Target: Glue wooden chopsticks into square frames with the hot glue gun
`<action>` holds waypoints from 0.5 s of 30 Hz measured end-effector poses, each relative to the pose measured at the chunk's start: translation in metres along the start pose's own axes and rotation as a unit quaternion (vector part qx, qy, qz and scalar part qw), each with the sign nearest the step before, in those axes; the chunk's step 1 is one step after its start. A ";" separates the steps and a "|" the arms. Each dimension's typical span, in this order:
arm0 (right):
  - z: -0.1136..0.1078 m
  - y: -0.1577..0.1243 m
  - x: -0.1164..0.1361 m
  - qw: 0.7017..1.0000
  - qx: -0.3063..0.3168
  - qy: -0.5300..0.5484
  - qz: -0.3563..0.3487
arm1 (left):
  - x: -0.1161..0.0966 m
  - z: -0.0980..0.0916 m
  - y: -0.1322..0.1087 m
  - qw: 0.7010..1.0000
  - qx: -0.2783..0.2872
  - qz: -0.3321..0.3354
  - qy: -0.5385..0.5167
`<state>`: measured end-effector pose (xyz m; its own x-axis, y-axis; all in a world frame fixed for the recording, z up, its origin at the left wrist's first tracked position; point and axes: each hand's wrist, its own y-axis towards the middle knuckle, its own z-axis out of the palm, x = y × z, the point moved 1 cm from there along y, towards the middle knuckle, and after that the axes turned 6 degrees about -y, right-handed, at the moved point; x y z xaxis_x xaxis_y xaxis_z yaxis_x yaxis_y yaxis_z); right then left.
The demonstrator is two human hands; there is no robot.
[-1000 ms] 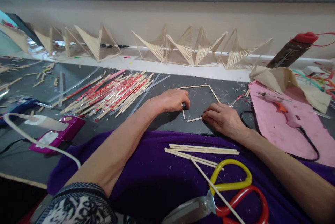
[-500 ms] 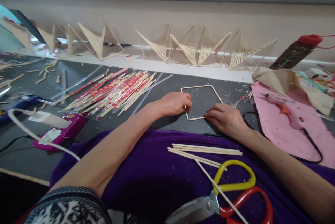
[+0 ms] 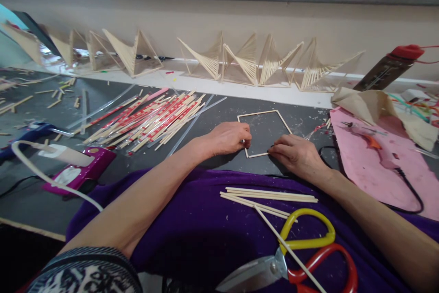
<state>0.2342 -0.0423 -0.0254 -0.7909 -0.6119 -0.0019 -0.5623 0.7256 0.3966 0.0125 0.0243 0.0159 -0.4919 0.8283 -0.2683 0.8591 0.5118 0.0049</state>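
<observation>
A square frame of thin wooden sticks (image 3: 265, 113) lies flat on the dark table (image 3: 206, 124). My left hand (image 3: 229, 137) pinches its left side stick near the front corner. My right hand (image 3: 297, 155) has its fingers closed on the right end of the front stick. Both hands rest on the table. Several loose sticks (image 3: 267, 196) lie on the purple cloth (image 3: 206, 220) over my lap, beside scissors (image 3: 302, 256) with yellow and red handles.
A heap of wrapped chopsticks (image 3: 151, 117) lies to the left. Finished stick shapes (image 3: 247, 62) line the wall ledge. A magenta glue gun (image 3: 77, 167) sits at the left, another glue gun (image 3: 368, 140) on pink paper (image 3: 404, 178) at the right, a red-capped bottle (image 3: 387, 66) behind.
One second ago the left side stick lay loose and the frame was open at the front left. My left hand has pushed it in, and the frame now shows four joined sides.
</observation>
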 end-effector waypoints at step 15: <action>-0.002 0.003 0.006 0.999 -0.028 -0.016 -0.031 | -0.002 -0.003 -0.002 1.000 0.019 0.017 -0.017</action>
<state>0.2279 -0.0445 -0.0222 -0.7627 -0.6443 -0.0561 -0.5967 0.6676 0.4453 0.0121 0.0221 0.0189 -0.4573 0.8365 -0.3019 0.8805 0.4736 -0.0214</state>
